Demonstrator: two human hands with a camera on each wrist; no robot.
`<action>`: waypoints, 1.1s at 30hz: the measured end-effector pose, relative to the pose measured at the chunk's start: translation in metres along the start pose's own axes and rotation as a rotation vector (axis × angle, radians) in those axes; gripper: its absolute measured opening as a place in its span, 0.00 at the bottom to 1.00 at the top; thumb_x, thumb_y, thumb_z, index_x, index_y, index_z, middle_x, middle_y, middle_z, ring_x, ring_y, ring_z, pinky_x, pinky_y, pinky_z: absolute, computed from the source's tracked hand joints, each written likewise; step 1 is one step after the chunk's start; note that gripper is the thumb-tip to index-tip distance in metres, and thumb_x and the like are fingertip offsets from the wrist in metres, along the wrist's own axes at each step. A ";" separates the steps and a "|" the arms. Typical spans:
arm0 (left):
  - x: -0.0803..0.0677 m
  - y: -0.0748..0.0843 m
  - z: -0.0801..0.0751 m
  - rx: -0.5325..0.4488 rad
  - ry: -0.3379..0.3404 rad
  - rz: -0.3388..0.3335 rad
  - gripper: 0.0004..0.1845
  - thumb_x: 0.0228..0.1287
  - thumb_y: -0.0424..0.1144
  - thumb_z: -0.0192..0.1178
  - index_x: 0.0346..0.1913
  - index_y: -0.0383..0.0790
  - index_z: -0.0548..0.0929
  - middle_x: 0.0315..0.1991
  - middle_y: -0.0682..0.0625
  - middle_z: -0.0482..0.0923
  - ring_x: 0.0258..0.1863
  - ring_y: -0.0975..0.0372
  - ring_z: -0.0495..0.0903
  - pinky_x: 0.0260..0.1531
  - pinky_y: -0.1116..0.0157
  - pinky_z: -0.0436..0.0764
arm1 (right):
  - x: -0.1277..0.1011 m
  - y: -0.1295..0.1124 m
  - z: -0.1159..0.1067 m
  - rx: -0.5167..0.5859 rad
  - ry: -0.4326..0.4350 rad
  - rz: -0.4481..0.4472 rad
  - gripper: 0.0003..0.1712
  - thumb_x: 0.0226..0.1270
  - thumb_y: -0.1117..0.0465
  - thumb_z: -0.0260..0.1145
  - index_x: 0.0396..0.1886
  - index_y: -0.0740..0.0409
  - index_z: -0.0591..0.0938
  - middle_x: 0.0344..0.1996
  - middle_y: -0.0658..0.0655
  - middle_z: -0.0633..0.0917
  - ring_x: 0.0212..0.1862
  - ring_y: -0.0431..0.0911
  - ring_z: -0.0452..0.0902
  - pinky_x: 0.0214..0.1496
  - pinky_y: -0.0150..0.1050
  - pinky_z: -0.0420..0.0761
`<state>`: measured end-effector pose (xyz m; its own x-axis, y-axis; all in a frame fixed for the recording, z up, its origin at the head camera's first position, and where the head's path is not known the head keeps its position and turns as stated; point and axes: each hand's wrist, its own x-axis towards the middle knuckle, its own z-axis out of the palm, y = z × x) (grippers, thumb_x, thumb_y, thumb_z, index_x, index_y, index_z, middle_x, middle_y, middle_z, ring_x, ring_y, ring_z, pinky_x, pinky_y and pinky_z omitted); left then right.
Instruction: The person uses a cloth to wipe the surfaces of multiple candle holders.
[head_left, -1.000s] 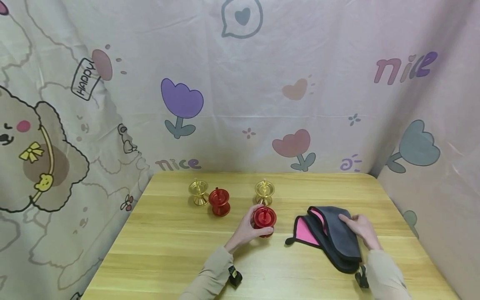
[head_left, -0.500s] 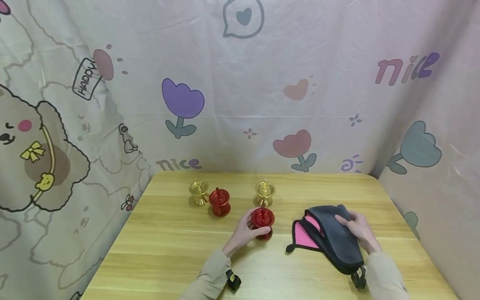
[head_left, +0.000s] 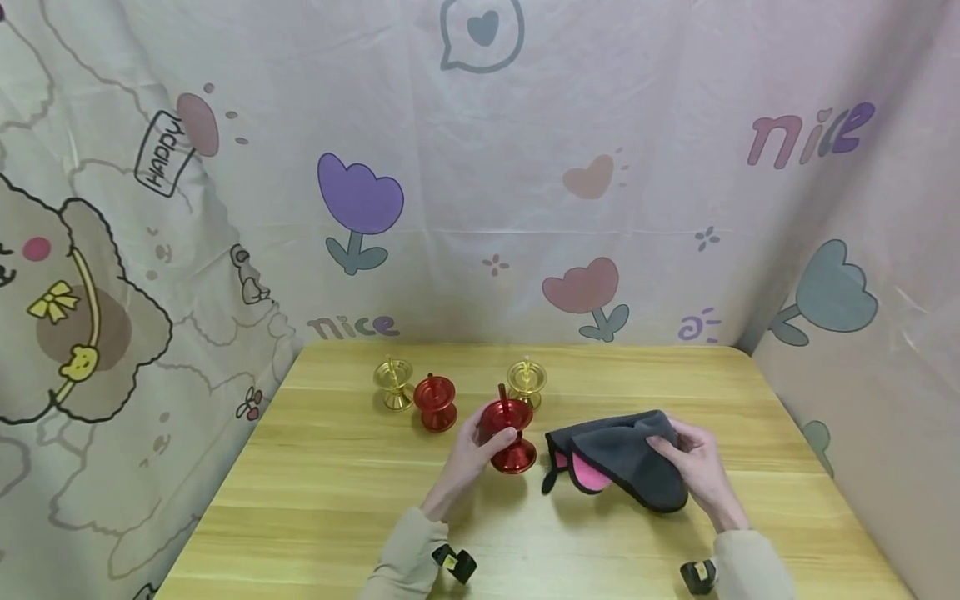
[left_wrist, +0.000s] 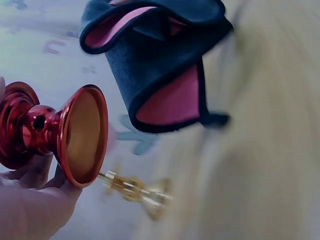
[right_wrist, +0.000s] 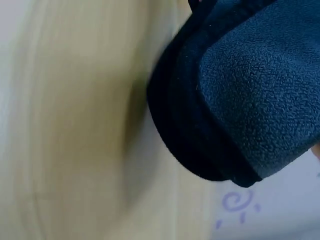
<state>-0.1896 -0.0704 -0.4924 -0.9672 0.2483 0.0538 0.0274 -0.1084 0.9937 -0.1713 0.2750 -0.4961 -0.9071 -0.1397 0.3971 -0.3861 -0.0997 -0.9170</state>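
Observation:
My left hand (head_left: 461, 462) grips a red metal candle holder (head_left: 514, 455) around its upper part, with its centre pin pointing up. It is raised off the table, and its hollow base (left_wrist: 87, 137) shows in the left wrist view. To the right, my right hand (head_left: 701, 471) pinches a folded dark grey cloth (head_left: 637, 458) with black edging and a pink underside. The cloth hangs above the table, its black loop end toward the candle holder. In the right wrist view the cloth (right_wrist: 260, 90) hides nearly all of the hand.
Behind the held candle holder stands a gold one (head_left: 527, 377), partly covered by it. Farther left, another gold candle holder (head_left: 393, 375) and a second red one (head_left: 436, 403) stand close together on the wooden table (head_left: 315, 500). A patterned curtain (head_left: 465, 183) hangs behind.
My left hand has lifted the red candle holder and brought it slightly left, tilting its base into view. My right hand has raised the cloth and carried it left toward the holder.

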 end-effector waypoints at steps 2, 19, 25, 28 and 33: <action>-0.003 0.012 0.000 -0.004 -0.017 0.021 0.33 0.67 0.36 0.66 0.72 0.35 0.68 0.64 0.33 0.76 0.56 0.67 0.80 0.58 0.68 0.80 | 0.002 -0.004 0.008 0.020 -0.020 -0.059 0.20 0.65 0.84 0.58 0.53 0.71 0.84 0.50 0.43 0.88 0.51 0.35 0.83 0.51 0.27 0.83; -0.034 0.068 0.026 0.248 -0.140 0.127 0.34 0.64 0.44 0.70 0.70 0.45 0.71 0.55 0.40 0.83 0.50 0.62 0.84 0.49 0.68 0.85 | 0.022 -0.018 0.089 0.067 0.061 -0.076 0.22 0.70 0.79 0.57 0.49 0.50 0.86 0.41 0.41 0.88 0.42 0.33 0.85 0.41 0.27 0.85; -0.036 0.066 0.031 0.304 -0.055 0.147 0.36 0.61 0.42 0.72 0.71 0.45 0.70 0.53 0.44 0.85 0.50 0.60 0.84 0.50 0.68 0.83 | 0.023 -0.026 0.125 0.181 0.156 -0.018 0.20 0.73 0.76 0.56 0.46 0.47 0.86 0.37 0.43 0.89 0.38 0.34 0.85 0.37 0.28 0.86; -0.037 0.065 0.032 0.322 -0.021 0.149 0.38 0.61 0.44 0.72 0.73 0.45 0.69 0.53 0.44 0.85 0.48 0.61 0.85 0.47 0.68 0.84 | 0.023 -0.030 0.136 0.190 0.173 0.031 0.19 0.73 0.74 0.57 0.44 0.46 0.86 0.35 0.43 0.88 0.36 0.34 0.85 0.35 0.29 0.86; -0.039 0.064 0.030 0.322 0.002 0.176 0.38 0.62 0.44 0.71 0.74 0.46 0.68 0.54 0.43 0.84 0.45 0.63 0.85 0.43 0.69 0.85 | 0.025 -0.033 0.144 0.064 0.092 0.030 0.15 0.69 0.74 0.62 0.47 0.52 0.86 0.39 0.43 0.88 0.40 0.34 0.84 0.38 0.30 0.86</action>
<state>-0.1425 -0.0576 -0.4279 -0.9412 0.2509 0.2264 0.2708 0.1591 0.9494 -0.1576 0.1330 -0.4505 -0.9306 -0.0524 0.3622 -0.3501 -0.1605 -0.9229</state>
